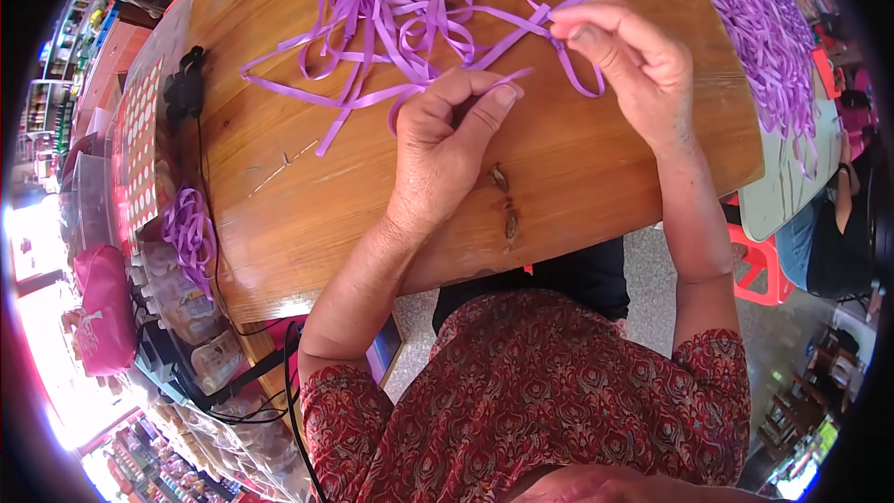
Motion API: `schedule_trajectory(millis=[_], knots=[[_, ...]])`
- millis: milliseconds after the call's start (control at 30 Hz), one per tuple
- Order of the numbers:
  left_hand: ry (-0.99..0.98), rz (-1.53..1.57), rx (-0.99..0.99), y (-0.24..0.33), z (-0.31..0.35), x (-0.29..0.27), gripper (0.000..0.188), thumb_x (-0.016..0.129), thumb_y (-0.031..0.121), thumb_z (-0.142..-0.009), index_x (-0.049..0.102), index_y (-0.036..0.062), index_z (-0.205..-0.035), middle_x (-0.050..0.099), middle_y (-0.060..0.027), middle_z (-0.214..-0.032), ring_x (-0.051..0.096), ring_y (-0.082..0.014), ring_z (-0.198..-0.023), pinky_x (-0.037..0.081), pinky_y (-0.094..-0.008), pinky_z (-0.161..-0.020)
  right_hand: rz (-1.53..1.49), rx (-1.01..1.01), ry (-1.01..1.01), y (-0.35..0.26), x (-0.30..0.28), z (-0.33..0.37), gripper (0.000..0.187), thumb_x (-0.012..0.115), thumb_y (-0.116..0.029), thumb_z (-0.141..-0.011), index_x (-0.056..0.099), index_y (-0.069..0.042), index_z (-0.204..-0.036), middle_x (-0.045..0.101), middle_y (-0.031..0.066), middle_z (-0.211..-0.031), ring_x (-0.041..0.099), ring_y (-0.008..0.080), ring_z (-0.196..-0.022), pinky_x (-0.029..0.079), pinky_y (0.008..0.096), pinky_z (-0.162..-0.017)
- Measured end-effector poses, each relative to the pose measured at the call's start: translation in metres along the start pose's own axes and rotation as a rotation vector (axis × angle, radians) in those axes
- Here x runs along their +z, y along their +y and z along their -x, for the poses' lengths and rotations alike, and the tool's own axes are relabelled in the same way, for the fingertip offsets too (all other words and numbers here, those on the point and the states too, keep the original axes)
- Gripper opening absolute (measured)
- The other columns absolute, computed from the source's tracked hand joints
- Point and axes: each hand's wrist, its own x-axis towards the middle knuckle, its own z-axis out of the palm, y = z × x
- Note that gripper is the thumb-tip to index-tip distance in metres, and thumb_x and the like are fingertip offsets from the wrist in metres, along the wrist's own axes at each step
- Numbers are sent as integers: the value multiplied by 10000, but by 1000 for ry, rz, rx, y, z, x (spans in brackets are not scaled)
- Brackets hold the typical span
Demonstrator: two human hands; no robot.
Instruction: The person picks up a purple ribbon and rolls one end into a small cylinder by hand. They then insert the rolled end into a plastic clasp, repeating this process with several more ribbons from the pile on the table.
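Note:
A loose tangle of purple ribbon (377,0) lies on the far part of the wooden table (596,177). Strands run from it toward both of my hands. My left hand (449,135) is closed, pinching a purple ribbon between thumb and forefinger, with a short end sticking out to the right past the thumb. To its right and a little farther off, my right hand (633,65) is raised over the table. Its thumb and forefinger close on another part of the ribbon, from which a loop hangs below the fingertips.
A larger heap of purple ribbon (754,47) covers a pale table at the right, beside a red stool (759,265) and another person (829,214). At the left edge are a small purple bundle (189,233), a black cable (207,186) and a pink bag (102,307).

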Motion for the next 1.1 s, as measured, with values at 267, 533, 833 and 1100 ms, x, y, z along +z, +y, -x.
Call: schedule_trajectory(millis=[267, 533, 833, 1100], knots=[[27, -633, 355, 0, 1, 0, 87, 647, 31, -793, 624, -7, -868, 516, -72, -691, 531, -183, -628, 417, -285, -566, 181, -239, -56, -13, 2, 0, 214, 651, -61, -804, 656, 15, -1004, 635, 103, -921, 596, 166, -810, 471, 250, -687], [84, -986, 638, -6, -4, -6, 152, 644, 21, -729, 607, 26, -877, 524, -85, -753, 536, -264, -659, 423, -372, -571, 202, -206, -143, -3, 17, 7, 279, 730, -83, -702, 682, -31, -972, 636, 69, -845, 582, 168, -694, 468, 268, -603], [-8, -885, 522, 2, -1, -4, 124, 655, 29, -748, 619, 27, -867, 538, -83, -736, 544, -244, -639, 428, -341, -568, 296, -184, -145, -4, 17, 6, 155, 723, -28, -696, 676, -40, -843, 588, 40, -742, 551, 178, -668, 447, 281, -596], [4, -524, 181, 1, -6, -9, 68, 683, 33, -771, 651, 6, -824, 557, -38, -682, 497, -109, -575, 407, -249, -523, 425, -294, -121, -1, 17, 7, 150, 718, -25, -688, 653, -36, -823, 546, 34, -733, 528, 182, -684, 434, 292, -621]])
